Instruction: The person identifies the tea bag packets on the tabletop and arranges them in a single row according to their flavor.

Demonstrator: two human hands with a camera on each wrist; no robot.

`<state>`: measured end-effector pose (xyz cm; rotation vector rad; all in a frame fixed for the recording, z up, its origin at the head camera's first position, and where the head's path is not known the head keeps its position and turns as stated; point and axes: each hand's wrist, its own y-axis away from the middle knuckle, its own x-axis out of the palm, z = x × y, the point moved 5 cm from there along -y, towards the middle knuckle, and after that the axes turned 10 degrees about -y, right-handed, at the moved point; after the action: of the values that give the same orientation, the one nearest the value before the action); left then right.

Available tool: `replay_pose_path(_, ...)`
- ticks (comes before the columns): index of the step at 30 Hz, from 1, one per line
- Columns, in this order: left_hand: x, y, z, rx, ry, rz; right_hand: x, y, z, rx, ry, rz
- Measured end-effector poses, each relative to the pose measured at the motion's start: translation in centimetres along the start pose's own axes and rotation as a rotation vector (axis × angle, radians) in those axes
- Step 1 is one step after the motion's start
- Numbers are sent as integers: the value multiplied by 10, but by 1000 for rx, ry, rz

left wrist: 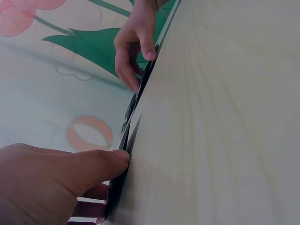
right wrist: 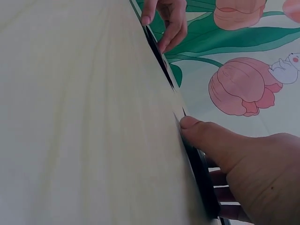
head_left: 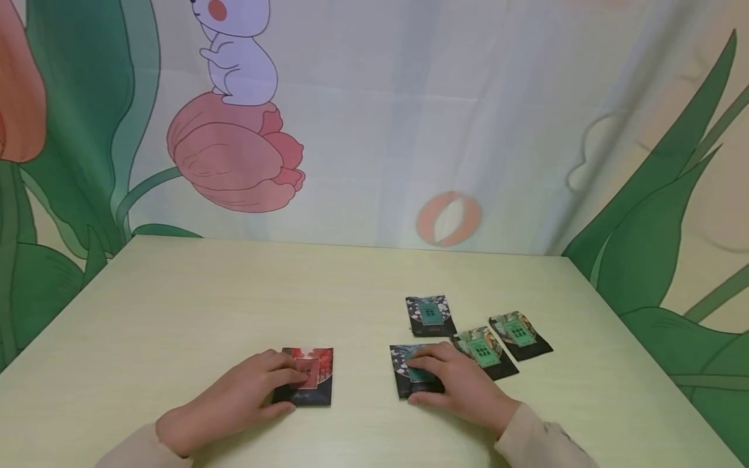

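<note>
On the left, a black sachet with a red label and red print lies under my left hand. The fingers rest over its left part, and the thumb grips it at the near edge. A dark sachet with a blue-green label is held by my right hand, with fingertips on its face and thumb at the near edge. Seen from the side in the left wrist view, the red-label sachet shows a thin shadow beside its edge. The blue-green-label sachet shows a similar one in the right wrist view.
Behind the right hand lies a sachet with white blossom print. Two green-label sachets lie to its right, a nearer sachet and a farther sachet. The pale wooden table meets a flower-print curtain.
</note>
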<state>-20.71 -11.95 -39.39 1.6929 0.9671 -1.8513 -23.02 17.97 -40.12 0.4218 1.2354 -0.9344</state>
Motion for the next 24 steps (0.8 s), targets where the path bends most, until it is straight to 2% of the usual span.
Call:
replay_pose_path(15, -3, 0, 0, 28, -14, -60, 10, -17, 24, -2, -15, 48)
replay_pose_path(24, 1, -1, -1, 10, -14, -31, 17, -21, 33, 9, -9, 83)
